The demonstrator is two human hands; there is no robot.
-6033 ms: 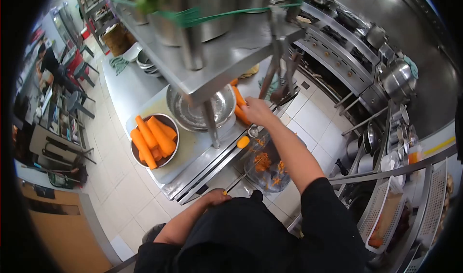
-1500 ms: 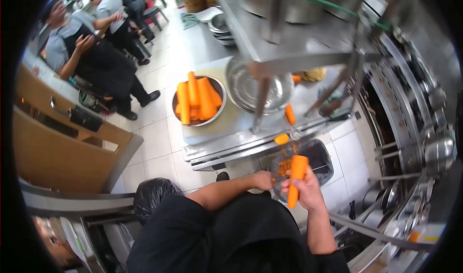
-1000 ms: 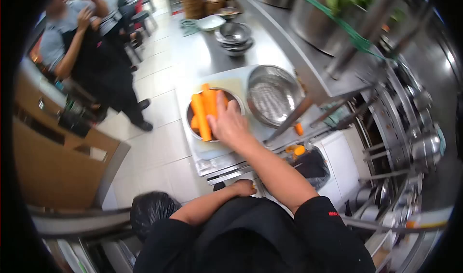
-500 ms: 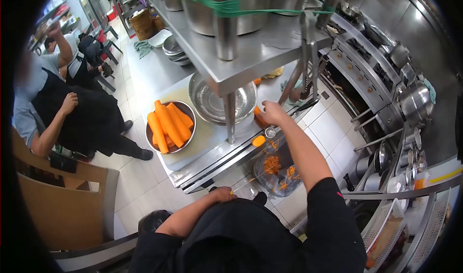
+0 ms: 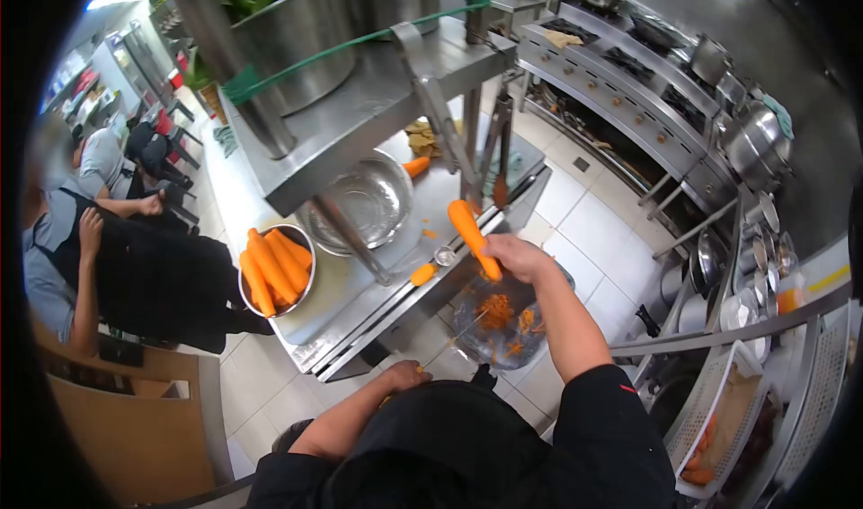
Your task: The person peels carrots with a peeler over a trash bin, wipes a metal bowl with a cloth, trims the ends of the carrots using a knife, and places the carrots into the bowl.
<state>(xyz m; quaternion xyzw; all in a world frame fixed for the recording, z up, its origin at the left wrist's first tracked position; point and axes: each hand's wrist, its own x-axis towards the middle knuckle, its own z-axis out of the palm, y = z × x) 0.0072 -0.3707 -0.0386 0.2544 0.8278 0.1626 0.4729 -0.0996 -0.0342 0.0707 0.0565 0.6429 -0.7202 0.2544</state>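
My right hand (image 5: 520, 257) is closed around the lower end of a whole carrot (image 5: 466, 229), held up past the counter edge. Below it is a clear plastic bag (image 5: 467, 336) with orange carrot peelings (image 5: 494, 311) inside. Close to my body, my left hand (image 5: 406, 376) is closed; a small yellow bit shows at its fingers, too little to name. On the counter are a steel bowl (image 5: 308, 292) of peeled carrots (image 5: 274, 262) and a steel colander (image 5: 395, 190). A short carrot piece (image 5: 422, 274) lies at the edge beside a small round metal object (image 5: 445, 256).
A steel shelf (image 5: 360, 105) with large pots overhangs the counter, its post (image 5: 351, 239) standing before the colander. Tongs (image 5: 436, 105) hang from it. A co-worker in a dark apron (image 5: 153, 275) stands at left. A stove (image 5: 620, 87) is behind right, and a rack with baskets (image 5: 710, 428) nearer.
My right hand has lifted a carrot from beside the colander and brought it nearer, over the bag. My left hand stays low by my body. The view has shifted to the right.
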